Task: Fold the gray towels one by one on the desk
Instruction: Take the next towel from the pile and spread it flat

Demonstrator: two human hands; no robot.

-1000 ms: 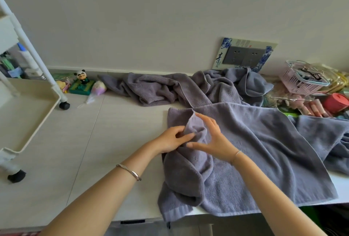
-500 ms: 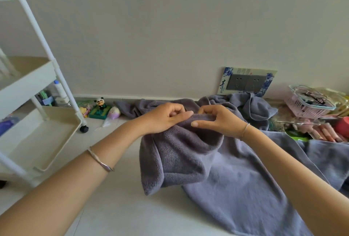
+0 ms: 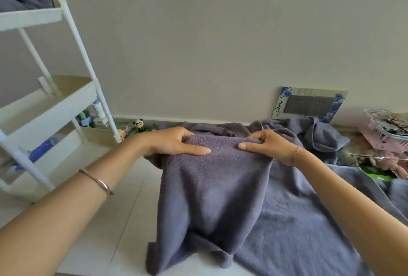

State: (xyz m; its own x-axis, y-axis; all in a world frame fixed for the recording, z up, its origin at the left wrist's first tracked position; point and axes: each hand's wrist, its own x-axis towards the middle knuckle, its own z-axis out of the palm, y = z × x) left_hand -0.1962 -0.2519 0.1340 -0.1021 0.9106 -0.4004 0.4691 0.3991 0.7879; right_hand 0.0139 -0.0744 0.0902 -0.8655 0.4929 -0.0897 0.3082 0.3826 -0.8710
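The only legible writing is the character 青 on the blue-and-white floral surround of the socket plate (image 3: 309, 104) on the wall. Both hands pinch the top edge of a gray terry towel (image 3: 212, 187), thumbs in front and fingers curled behind: left hand (image 3: 174, 143), right hand (image 3: 271, 145). The towel hangs in soft vertical folds, its lower end crumpled on the pale, smooth counter (image 3: 123, 198). More gray terry lies flat to its right, and a rumpled heap (image 3: 320, 136) sits by the wall. A thin metal bangle (image 3: 97, 180) circles the left wrist. A white tiered cart (image 3: 66, 103) stands left, with a panda figurine (image 3: 139, 124) beside it.
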